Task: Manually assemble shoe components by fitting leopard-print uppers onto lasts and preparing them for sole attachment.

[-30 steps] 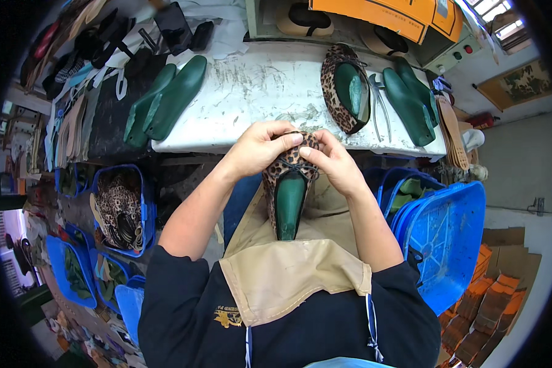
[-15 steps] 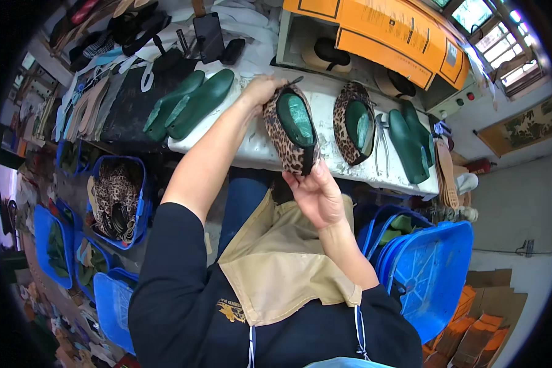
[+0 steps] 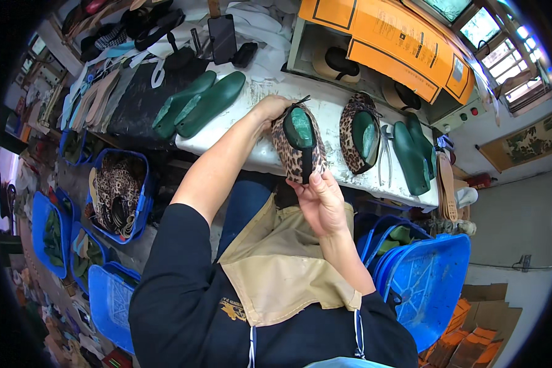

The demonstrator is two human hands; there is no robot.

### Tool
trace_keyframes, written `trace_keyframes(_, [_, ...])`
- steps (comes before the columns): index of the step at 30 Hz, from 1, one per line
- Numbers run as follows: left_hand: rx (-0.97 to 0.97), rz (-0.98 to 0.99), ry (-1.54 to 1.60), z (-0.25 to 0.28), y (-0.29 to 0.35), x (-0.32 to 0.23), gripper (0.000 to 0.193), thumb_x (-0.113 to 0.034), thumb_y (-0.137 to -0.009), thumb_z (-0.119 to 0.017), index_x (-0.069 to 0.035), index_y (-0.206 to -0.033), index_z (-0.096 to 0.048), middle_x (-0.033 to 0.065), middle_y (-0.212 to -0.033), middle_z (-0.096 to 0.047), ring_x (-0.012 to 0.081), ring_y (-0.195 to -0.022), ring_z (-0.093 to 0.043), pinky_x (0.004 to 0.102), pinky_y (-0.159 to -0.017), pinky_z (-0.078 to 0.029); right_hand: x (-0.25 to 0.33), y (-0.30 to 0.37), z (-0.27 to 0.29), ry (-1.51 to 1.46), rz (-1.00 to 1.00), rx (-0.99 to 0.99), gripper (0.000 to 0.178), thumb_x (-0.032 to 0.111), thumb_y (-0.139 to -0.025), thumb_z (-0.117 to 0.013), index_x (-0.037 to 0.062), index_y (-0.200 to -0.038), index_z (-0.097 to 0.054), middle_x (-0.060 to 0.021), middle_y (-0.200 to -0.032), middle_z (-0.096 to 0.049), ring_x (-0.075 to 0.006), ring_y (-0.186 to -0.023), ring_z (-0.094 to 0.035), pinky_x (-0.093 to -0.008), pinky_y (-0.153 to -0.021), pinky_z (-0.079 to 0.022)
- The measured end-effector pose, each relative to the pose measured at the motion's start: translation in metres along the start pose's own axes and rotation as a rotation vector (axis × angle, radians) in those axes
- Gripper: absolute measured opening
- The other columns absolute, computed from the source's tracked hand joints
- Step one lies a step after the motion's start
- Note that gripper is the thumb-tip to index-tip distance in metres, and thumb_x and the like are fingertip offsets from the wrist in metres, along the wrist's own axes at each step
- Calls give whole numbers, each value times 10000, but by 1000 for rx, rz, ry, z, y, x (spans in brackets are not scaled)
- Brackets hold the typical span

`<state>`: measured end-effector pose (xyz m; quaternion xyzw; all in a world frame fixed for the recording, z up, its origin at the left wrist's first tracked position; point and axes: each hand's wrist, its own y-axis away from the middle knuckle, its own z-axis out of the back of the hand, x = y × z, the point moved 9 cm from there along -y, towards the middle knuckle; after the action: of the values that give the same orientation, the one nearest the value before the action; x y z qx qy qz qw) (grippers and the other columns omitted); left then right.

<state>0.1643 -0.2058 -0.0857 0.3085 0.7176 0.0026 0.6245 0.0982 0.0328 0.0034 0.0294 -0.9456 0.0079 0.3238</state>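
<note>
A leopard-print shoe upper point(image 3: 284, 161) with black trim is stretched over a green shoe last point(image 3: 302, 127). My left hand point(image 3: 272, 110) grips its far end beside a small black bow. At the near end, my right hand point(image 3: 321, 199) pinches the black-trimmed edge between thumb and fingers. The shoe hangs over the front edge of the white worktable point(image 3: 257, 161). To its right lies a second leopard-print shoe point(image 3: 350, 142), also on a green last, with metal pincers point(image 3: 386, 155) next to it.
Pairs of bare green lasts point(image 3: 211, 105) lie at left and right point(image 3: 411, 159). A machine box point(image 3: 297, 52) with orange cardboard point(image 3: 398, 46) on top holds shoes at the back. Blue baskets point(image 3: 426, 288) stack low right; another basket point(image 3: 142, 211) holds leopard-print pieces. A phone point(image 3: 221, 38) stands behind.
The view has shifted slightly, moving the table's things a little right and down. In my hands the shoe has tilted a bit; both hands keep their hold on it.
</note>
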Motion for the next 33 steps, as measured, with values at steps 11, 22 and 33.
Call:
trace_keyframes(11, [61, -461, -388, -9, 43, -165, 290, -331, -985, -680, -46, -962, -726, 9, -870, -710, 84, -764, -616, 262, -737, -491, -18, 5, 31, 77, -86, -36, 413, 110, -1000, -628, 2, -1378, -500, -88, -1297, -622, -189, -1229, -578, -401, -1126, -415])
trace_keyframes(22, [87, -570, -547, -24, 71, -191, 303, -368, -968, -692, -67, -943, -725, -6, -838, -687, 84, -774, -589, 281, -747, -468, -32, 0, 39, 72, -109, -111, 455, 73, -991, -621, -13, -1414, -481, -81, -1293, -625, -180, -1213, -580, -379, -1112, -421])
trace_keyframes(33, [663, -900, -423, -137, 229, -217, 179, -170, -997, -678, 1, -1049, -688, -31, -940, -683, 43, -905, -599, 231, -837, -494, -1, -31, 41, -9, -215, -27, 435, 239, -1062, -411, 38, -1446, -452, -167, -1389, -582, -289, -1239, -598, -440, -1039, -484])
